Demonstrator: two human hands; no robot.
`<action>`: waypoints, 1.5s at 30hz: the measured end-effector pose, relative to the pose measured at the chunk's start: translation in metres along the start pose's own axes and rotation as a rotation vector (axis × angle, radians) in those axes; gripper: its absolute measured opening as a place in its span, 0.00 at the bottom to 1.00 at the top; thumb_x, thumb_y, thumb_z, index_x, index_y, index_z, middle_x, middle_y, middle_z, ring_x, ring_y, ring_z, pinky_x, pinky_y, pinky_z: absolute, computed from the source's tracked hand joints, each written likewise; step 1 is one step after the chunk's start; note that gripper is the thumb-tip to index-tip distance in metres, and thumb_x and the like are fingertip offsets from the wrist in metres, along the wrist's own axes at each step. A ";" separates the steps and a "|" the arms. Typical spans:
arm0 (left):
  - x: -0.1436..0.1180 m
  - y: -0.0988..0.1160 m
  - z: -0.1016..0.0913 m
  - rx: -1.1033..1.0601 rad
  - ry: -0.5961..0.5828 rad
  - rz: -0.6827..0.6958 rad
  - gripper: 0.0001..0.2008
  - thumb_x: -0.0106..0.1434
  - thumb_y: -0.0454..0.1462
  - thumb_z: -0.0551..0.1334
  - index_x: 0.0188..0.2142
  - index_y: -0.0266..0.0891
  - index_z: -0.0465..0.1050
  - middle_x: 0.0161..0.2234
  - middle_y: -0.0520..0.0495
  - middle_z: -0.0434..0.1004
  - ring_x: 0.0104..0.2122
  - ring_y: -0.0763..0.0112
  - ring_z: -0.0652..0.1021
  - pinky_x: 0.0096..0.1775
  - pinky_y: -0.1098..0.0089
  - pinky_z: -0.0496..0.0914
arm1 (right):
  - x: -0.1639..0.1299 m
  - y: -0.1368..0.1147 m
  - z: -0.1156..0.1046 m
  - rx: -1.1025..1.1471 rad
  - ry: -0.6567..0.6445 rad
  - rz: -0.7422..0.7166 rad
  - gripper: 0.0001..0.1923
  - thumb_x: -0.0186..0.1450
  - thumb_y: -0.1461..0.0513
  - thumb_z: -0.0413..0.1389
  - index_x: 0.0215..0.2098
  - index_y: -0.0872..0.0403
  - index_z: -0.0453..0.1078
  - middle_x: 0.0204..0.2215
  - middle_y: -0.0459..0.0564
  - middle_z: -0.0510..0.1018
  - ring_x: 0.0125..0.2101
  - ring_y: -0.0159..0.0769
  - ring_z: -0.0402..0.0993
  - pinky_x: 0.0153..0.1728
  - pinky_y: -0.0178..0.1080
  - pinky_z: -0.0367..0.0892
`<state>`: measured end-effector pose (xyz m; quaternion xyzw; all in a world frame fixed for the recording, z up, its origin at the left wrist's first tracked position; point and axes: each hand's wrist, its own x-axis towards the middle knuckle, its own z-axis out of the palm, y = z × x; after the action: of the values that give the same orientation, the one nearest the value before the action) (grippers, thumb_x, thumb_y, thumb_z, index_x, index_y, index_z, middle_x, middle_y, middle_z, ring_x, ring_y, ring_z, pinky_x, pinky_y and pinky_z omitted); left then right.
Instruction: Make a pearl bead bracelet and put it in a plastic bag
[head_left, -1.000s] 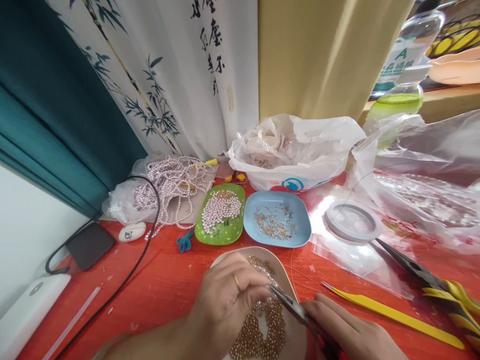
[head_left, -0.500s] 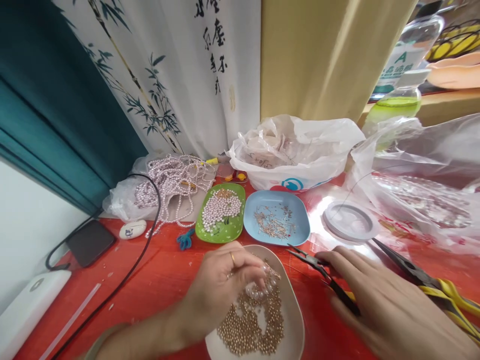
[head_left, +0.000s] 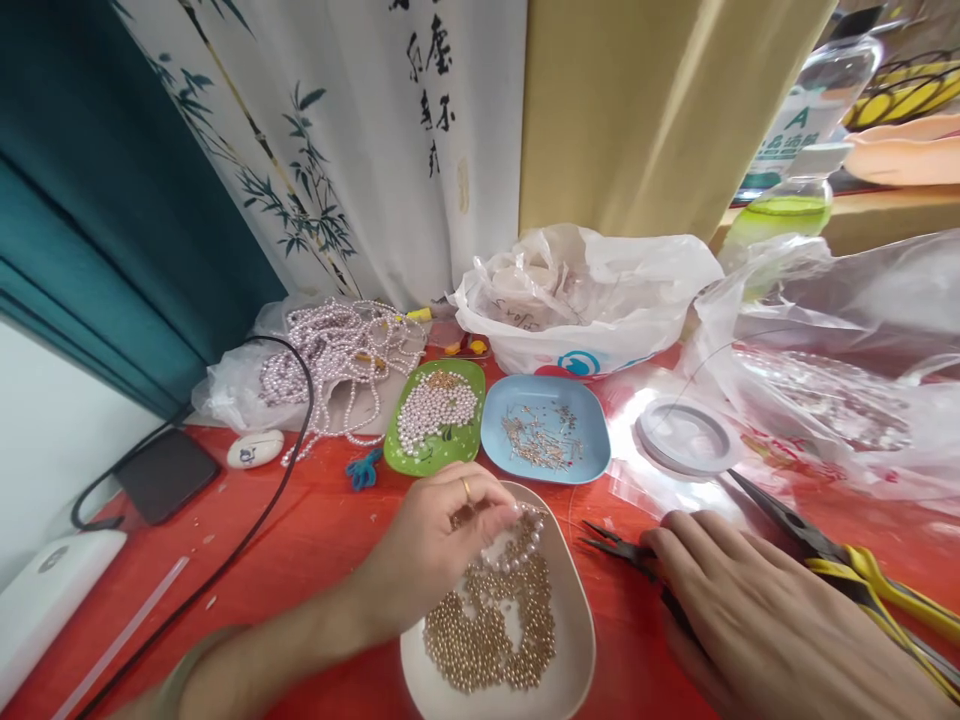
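Short pearl strand [head_left: 517, 545]: white, curved, hanging over beige dish [head_left: 577, 640] of gold beads [head_left: 487, 635]. Black pliers [head_left: 626, 555]: flat on red counter [head_left: 315, 540].

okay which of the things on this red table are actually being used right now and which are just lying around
In use: left hand holding a short pearl strand over the beige dish of gold beads; right hand resting on small black pliers.

Lying about: green dish, blue dish, yellow-handled pliers, phone, plastic bags.

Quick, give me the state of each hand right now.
Left hand: fingers pinched on a short pearl strand above the beige dish.
Right hand: lying on the black pliers; grip cannot be told.
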<state>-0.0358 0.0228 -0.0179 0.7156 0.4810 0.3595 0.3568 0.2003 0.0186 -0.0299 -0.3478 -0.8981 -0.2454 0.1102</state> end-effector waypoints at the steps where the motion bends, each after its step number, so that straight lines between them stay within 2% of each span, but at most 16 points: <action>1: 0.000 0.000 0.000 0.017 -0.039 0.034 0.07 0.60 0.35 0.57 0.28 0.36 0.71 0.28 0.50 0.72 0.31 0.73 0.72 0.33 0.71 0.66 | 0.001 -0.001 -0.001 0.010 -0.004 -0.004 0.20 0.57 0.71 0.38 0.27 0.60 0.72 0.25 0.61 0.77 0.27 0.48 0.73 0.29 0.50 0.65; 3: 0.000 -0.001 0.000 0.064 -0.119 0.114 0.07 0.60 0.34 0.57 0.28 0.36 0.72 0.28 0.50 0.73 0.31 0.73 0.72 0.36 0.69 0.65 | 0.005 -0.002 -0.003 0.036 -0.018 0.002 0.20 0.58 0.70 0.37 0.26 0.58 0.72 0.24 0.58 0.77 0.27 0.47 0.72 0.28 0.49 0.64; 5: 0.000 -0.004 0.000 0.141 -0.136 0.171 0.09 0.61 0.35 0.55 0.28 0.37 0.72 0.28 0.50 0.74 0.31 0.72 0.71 0.36 0.68 0.65 | 0.008 -0.002 -0.005 0.071 -0.039 0.027 0.20 0.60 0.68 0.38 0.27 0.57 0.71 0.24 0.57 0.76 0.26 0.46 0.72 0.26 0.48 0.64; 10: 0.002 -0.013 0.003 0.408 -0.017 0.252 0.07 0.61 0.33 0.55 0.34 0.37 0.72 0.31 0.49 0.75 0.31 0.70 0.69 0.34 0.68 0.65 | 0.011 -0.003 -0.007 0.060 -0.040 0.048 0.20 0.60 0.68 0.37 0.26 0.56 0.71 0.24 0.56 0.75 0.25 0.46 0.71 0.25 0.48 0.64; 14: 0.005 -0.013 0.010 0.702 -0.082 0.220 0.06 0.60 0.33 0.56 0.34 0.36 0.72 0.30 0.48 0.74 0.32 0.66 0.68 0.30 0.67 0.64 | 0.013 -0.005 -0.005 0.101 -0.034 0.095 0.19 0.60 0.68 0.38 0.27 0.56 0.71 0.26 0.56 0.75 0.26 0.45 0.71 0.24 0.47 0.65; 17: 0.007 -0.012 0.012 0.792 -0.120 0.214 0.07 0.60 0.33 0.56 0.30 0.36 0.72 0.29 0.47 0.74 0.31 0.65 0.67 0.27 0.68 0.63 | 0.015 -0.004 -0.004 0.196 -0.081 0.119 0.16 0.59 0.66 0.41 0.27 0.54 0.70 0.24 0.53 0.74 0.24 0.44 0.70 0.22 0.47 0.66; 19: 0.008 -0.011 0.011 0.744 -0.103 0.224 0.08 0.60 0.33 0.55 0.29 0.36 0.73 0.28 0.48 0.74 0.30 0.66 0.67 0.28 0.68 0.63 | 0.017 -0.003 -0.004 0.272 -0.116 0.138 0.14 0.59 0.65 0.42 0.25 0.53 0.68 0.23 0.51 0.72 0.23 0.44 0.70 0.21 0.48 0.66; 22: 0.009 -0.006 0.007 0.546 -0.044 0.233 0.07 0.60 0.34 0.57 0.29 0.37 0.73 0.28 0.50 0.75 0.30 0.68 0.67 0.31 0.68 0.63 | 0.023 -0.002 -0.006 0.452 -0.125 0.224 0.13 0.61 0.64 0.43 0.25 0.52 0.67 0.22 0.49 0.72 0.22 0.42 0.71 0.19 0.44 0.66; 25: 0.007 0.005 0.006 0.299 0.001 0.236 0.04 0.58 0.33 0.59 0.31 0.38 0.73 0.28 0.51 0.77 0.31 0.71 0.69 0.34 0.70 0.64 | 0.028 -0.006 -0.009 0.782 -0.099 0.346 0.08 0.62 0.63 0.45 0.35 0.52 0.66 0.26 0.47 0.74 0.24 0.35 0.72 0.21 0.37 0.67; 28: 0.004 0.017 0.007 0.135 0.005 0.196 0.04 0.57 0.32 0.60 0.30 0.38 0.74 0.28 0.51 0.77 0.30 0.73 0.70 0.34 0.71 0.65 | 0.033 -0.015 -0.011 1.060 -0.141 0.383 0.14 0.60 0.64 0.51 0.45 0.52 0.63 0.25 0.44 0.75 0.23 0.30 0.71 0.23 0.32 0.67; 31: 0.002 0.024 0.009 0.049 -0.013 0.118 0.04 0.56 0.33 0.61 0.29 0.39 0.75 0.27 0.51 0.78 0.30 0.72 0.71 0.34 0.71 0.65 | 0.036 -0.022 -0.010 1.153 -0.136 0.387 0.13 0.59 0.66 0.53 0.42 0.51 0.66 0.24 0.43 0.76 0.22 0.28 0.72 0.23 0.30 0.67; 35: 0.001 0.028 0.009 -0.043 -0.026 -0.022 0.04 0.53 0.31 0.62 0.25 0.38 0.76 0.25 0.50 0.77 0.29 0.71 0.72 0.33 0.70 0.66 | 0.036 -0.023 -0.008 1.163 -0.030 0.398 0.10 0.59 0.68 0.51 0.37 0.51 0.69 0.26 0.43 0.78 0.23 0.28 0.73 0.24 0.29 0.66; 37: 0.001 0.028 0.009 -0.075 -0.023 -0.098 0.04 0.51 0.30 0.62 0.23 0.37 0.75 0.23 0.49 0.77 0.28 0.70 0.72 0.31 0.70 0.66 | 0.035 -0.022 -0.008 1.156 -0.042 0.395 0.09 0.59 0.67 0.51 0.36 0.52 0.70 0.26 0.44 0.78 0.23 0.28 0.72 0.24 0.30 0.65; 41: 0.001 0.027 0.008 -0.105 -0.018 -0.219 0.05 0.48 0.29 0.61 0.20 0.36 0.74 0.21 0.49 0.75 0.26 0.71 0.70 0.28 0.71 0.64 | 0.036 -0.018 -0.012 1.204 -0.203 0.441 0.08 0.60 0.66 0.50 0.33 0.54 0.71 0.23 0.45 0.77 0.21 0.29 0.70 0.21 0.31 0.62; 45: 0.005 0.022 0.010 -0.296 -0.044 -0.338 0.04 0.50 0.32 0.60 0.21 0.35 0.71 0.23 0.49 0.74 0.24 0.74 0.71 0.27 0.73 0.64 | 0.039 -0.017 -0.014 1.422 -0.425 0.511 0.08 0.61 0.64 0.48 0.29 0.55 0.69 0.20 0.45 0.74 0.21 0.28 0.68 0.21 0.30 0.61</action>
<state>-0.0168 0.0196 -0.0031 0.5722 0.5282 0.3456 0.5236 0.1599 0.0229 -0.0099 -0.4292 -0.7335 0.4933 0.1854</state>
